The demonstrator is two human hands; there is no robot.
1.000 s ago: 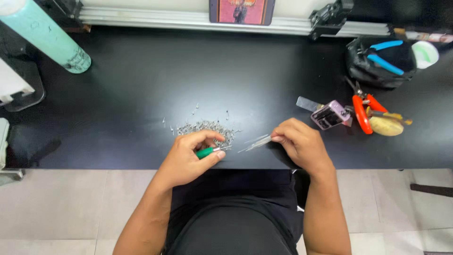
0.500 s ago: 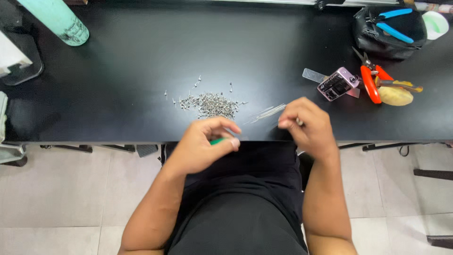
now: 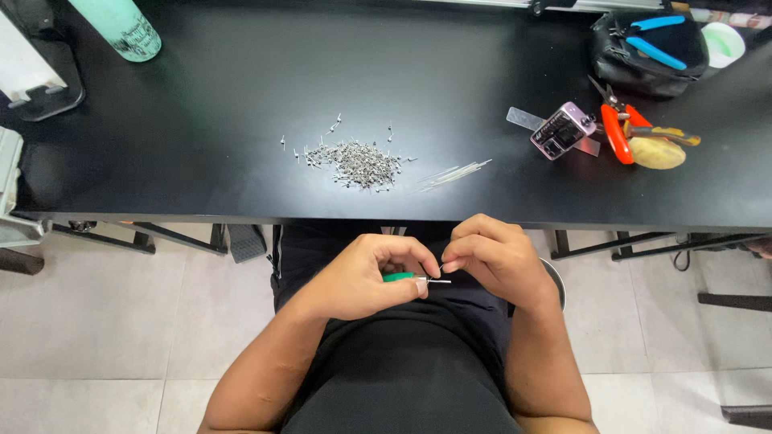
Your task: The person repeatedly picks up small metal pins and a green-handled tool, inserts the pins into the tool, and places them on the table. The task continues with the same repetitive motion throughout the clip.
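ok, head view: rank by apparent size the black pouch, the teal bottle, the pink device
1. black pouch
2. teal bottle, though cut off by the frame edge, so unsure against the pouch
3. pink device, clearly smallest

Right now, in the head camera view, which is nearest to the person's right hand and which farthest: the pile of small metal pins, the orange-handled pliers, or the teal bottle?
From the right hand:
1. Pile of small metal pins, on the black table just above and left of the hands.
2. Orange-handled pliers, up on the table's right side.
3. Teal bottle, far top-left corner.
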